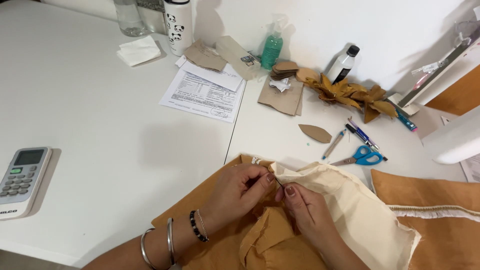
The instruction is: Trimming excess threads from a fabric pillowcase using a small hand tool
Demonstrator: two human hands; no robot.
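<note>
My left hand (240, 192) and my right hand (305, 212) meet over a piece of cream fabric (350, 205) that lies on mustard-yellow fabric (220, 245). Both hands pinch the cream fabric's folded edge near its top corner, fingertips almost touching. A thin dark needle seems to sit between the fingertips, too small to be sure. My left wrist wears metal bangles and a beaded bracelet. A second mustard piece with a cream fringe (435, 210) lies to the right.
On the white table (100, 115): blue-handled scissors (362, 157), pens (360, 134), a brown leaf-shaped cutout (315, 133), a pile of mustard fabric leaves (350, 95), printed papers (202, 95), a green spray bottle (271, 49), a white glue bottle (342, 63), a remote control (20, 180), a panda flask (178, 25).
</note>
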